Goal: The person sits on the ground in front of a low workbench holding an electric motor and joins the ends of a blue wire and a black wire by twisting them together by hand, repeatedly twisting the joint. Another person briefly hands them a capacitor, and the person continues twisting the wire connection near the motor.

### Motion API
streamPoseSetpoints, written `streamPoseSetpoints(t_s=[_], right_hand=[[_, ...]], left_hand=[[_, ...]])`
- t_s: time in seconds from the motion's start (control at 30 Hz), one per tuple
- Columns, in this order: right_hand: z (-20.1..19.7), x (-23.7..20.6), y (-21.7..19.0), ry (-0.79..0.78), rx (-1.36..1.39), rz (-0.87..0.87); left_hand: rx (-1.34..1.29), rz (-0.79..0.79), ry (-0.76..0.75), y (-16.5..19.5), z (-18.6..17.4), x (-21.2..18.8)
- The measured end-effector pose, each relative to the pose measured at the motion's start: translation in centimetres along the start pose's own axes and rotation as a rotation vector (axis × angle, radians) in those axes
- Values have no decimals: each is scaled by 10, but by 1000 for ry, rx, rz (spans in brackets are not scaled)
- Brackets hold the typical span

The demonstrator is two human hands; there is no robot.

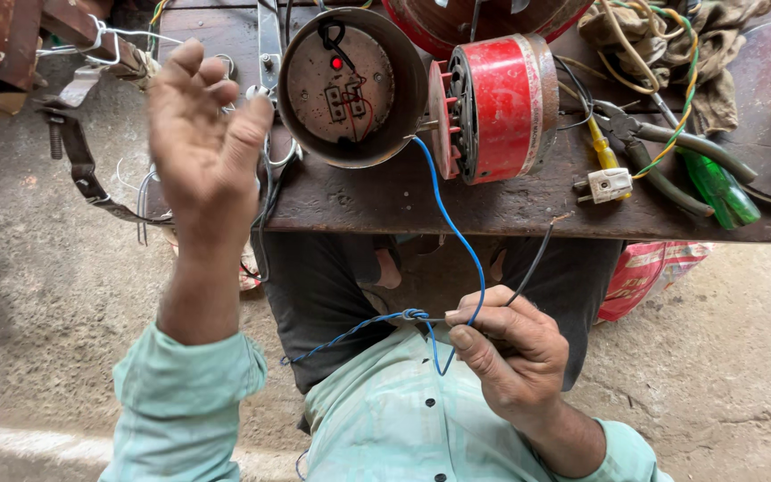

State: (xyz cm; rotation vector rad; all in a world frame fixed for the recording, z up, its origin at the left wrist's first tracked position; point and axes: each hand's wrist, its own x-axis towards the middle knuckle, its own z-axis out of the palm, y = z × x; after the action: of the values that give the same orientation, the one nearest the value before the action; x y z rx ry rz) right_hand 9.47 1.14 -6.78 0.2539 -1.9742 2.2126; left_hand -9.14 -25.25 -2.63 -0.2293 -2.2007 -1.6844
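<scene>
Dark wooden bench (385, 201) across top of view. Red motor (497, 107) lying on its side near bench front edge. Round metal end cover (352, 87) just left of motor, open face showing terminals and small red light. White plug (609, 185) near bench edge, right of motor. Pliers (662, 152) with dark grips beside plug. Green-handled screwdriver (716, 183) at pliers' right. Crumpled rag (716, 54) behind them. Concrete floor (37, 295) below. Red patterned bag (649, 272) under bench.

Red-and-white printed bag (649, 272) under bench edge, right of person's knee, crumpled; no signs, screens.
</scene>
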Motion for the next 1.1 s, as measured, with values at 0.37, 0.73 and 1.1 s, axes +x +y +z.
streamPoseSetpoints(t_s=[0.37,0.73,1.1], right_hand=[[0,-1,2,8,-22,-21],[1,1,8,5,19,-19],[-1,2,7,9,-38,-57]], left_hand=[[-371,-513,-277,-70,13,43],[-481,-526,-270,-75,17,47],[-443,-509,-294,-79,23,46]])
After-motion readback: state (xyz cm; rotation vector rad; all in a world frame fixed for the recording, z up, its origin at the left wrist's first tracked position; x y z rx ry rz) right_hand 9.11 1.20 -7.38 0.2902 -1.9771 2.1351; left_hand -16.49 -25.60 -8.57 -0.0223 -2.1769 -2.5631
